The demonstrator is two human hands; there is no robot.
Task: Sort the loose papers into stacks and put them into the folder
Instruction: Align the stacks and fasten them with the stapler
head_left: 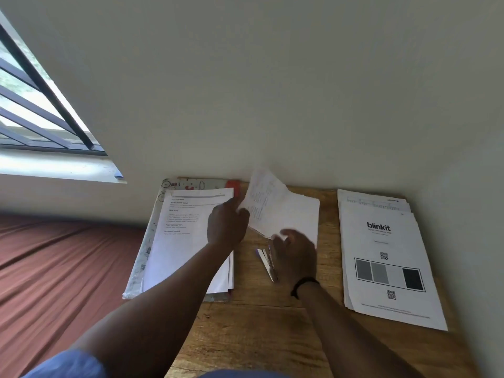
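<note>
Up against the wall, a wooden table (259, 331) carries three paper piles. Rightmost lies the blinkit stack (387, 257); leftmost, a printed stack (185, 241) rests on the patterned folder (147, 241). Between them, the left hand (227, 227) pinches a lifted sheet (266, 203) above the middle stack (302, 211). Just beside it, the right hand (296, 255), fingers loosely curled, appears to hold a blurred, silvery object (267, 264).

Bare forearms enter from the lower frame; a black wristband (302, 285) circles the right wrist, a blue sleeve (71, 364) sits lower left.
</note>
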